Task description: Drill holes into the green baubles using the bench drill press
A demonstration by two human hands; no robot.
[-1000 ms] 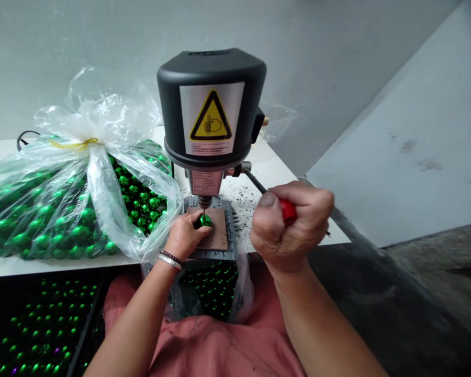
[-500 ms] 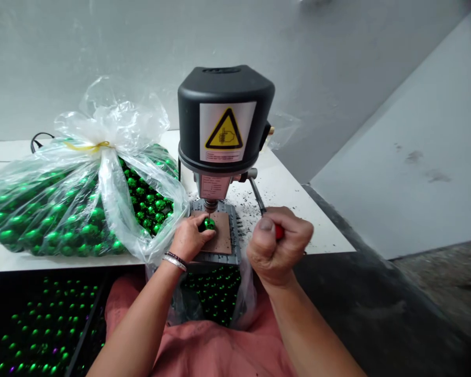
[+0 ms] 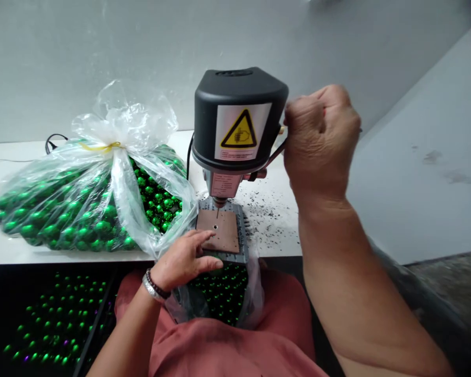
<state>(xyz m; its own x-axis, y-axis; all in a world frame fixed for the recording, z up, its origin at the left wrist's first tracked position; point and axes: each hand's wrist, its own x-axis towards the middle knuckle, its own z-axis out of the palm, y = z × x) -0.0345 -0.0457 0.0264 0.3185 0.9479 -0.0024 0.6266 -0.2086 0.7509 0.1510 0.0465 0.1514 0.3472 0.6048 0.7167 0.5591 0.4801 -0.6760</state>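
Tied clear bag [image 3: 123, 193] on counter [image 3: 23, 255], full of green balls [image 3: 159, 204], gapes at side; a tug could spill some. L hand [image 3: 180, 264]: grip spread nr board [image 3: 227, 235]; lap bag [image 3: 255, 290] below holds more balls. Bit [image 3: 218, 213] could nick fingers if lever [image 3: 277, 153] drops early; R hand [image 3: 322, 136] grip's wrapped round it.

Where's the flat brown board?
In the head view, the flat brown board lies just below centre, on the grey metal base under the black drill press.

Soft indoor light, bright glints on green balls [image 3: 102, 226], glare on plastic bag [image 3: 126, 116], darkness below table [image 3: 23, 255]
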